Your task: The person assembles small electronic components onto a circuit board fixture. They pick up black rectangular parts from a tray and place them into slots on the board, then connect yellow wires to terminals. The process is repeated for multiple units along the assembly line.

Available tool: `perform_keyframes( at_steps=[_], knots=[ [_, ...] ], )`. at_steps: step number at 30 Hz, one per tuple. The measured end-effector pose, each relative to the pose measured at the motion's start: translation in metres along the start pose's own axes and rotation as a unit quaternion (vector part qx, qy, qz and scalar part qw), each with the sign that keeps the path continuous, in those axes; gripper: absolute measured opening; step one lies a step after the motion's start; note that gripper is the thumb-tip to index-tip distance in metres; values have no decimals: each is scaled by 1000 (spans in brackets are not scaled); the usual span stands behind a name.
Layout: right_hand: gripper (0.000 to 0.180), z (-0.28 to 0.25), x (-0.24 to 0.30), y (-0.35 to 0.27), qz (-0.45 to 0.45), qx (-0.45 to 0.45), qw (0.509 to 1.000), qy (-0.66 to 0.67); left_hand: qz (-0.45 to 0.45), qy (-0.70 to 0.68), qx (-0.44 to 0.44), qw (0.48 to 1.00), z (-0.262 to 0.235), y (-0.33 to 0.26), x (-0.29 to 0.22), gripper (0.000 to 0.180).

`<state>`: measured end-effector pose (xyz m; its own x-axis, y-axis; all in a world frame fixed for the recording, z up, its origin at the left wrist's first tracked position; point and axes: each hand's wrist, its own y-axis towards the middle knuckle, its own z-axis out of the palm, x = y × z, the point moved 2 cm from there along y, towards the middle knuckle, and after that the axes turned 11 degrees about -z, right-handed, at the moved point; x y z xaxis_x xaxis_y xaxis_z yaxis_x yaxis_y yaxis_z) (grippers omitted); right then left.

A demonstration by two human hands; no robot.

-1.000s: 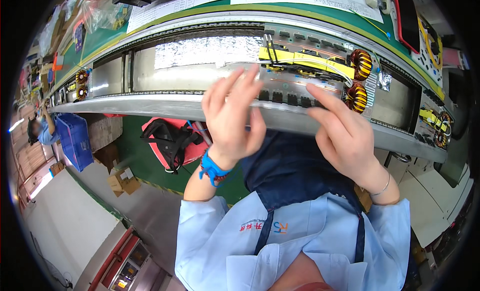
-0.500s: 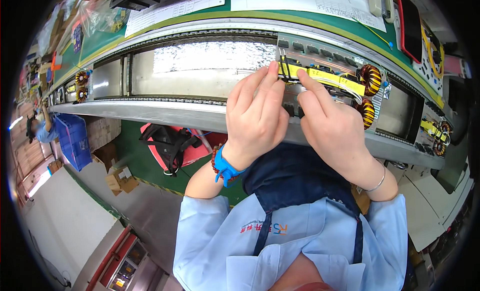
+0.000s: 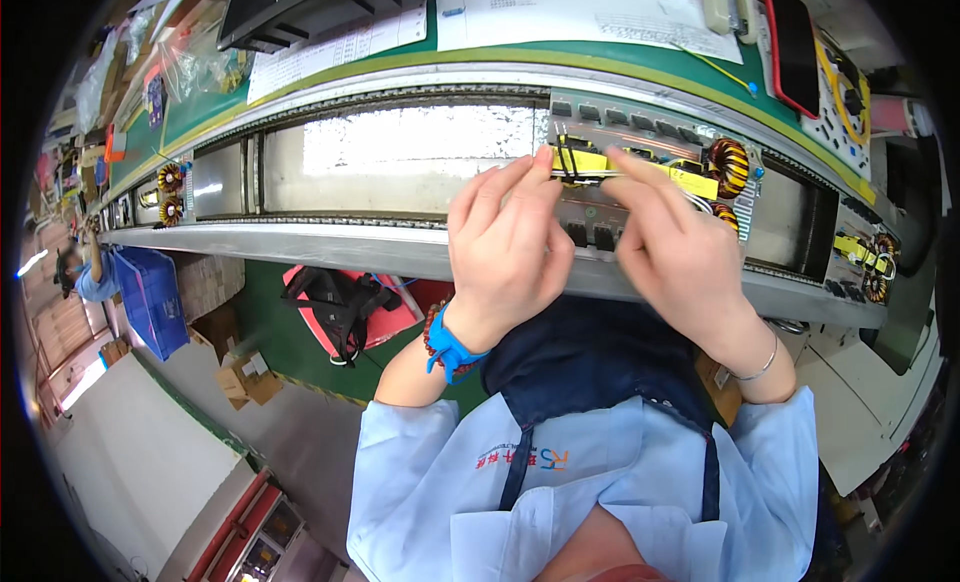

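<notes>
The left hand [image 3: 508, 250] and right hand [image 3: 690, 267] are curving over the yellow strip [image 3: 692, 181] on the circuit board [image 3: 600, 132], right of upper centre; whether either is gripping, one cannot tell.

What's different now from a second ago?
The circuit board has shifted right along the metal track. The left hand has moved right, fingertips now at the left end of the yellow strip; the right hand's have come up to it too. Grip is unclear. The white connector left of the board is out of sight. The blue bin and black bag stayed put.
</notes>
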<state>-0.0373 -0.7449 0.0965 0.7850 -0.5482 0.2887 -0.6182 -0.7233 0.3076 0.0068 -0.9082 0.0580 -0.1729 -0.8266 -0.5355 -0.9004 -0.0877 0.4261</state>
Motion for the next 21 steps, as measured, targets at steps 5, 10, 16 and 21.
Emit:
perform_keyframes(
  at_steps=[5,10,16,21],
  knots=[
    [38,-10,-18,-21,-7,23,998,-63,44,-77,15,996,4,8,-19,38],
    [28,-8,-17,-29,-13,-8,998,-65,58,-37,51,996,23,5,-34,37],
    [31,-15,-26,-37,-12,13,999,-51,52,11,43,998,30,4,-49,36],
    [32,-8,-22,-32,27,29,999,-26,58,21,49,997,33,2,-35,33]
  ],
)
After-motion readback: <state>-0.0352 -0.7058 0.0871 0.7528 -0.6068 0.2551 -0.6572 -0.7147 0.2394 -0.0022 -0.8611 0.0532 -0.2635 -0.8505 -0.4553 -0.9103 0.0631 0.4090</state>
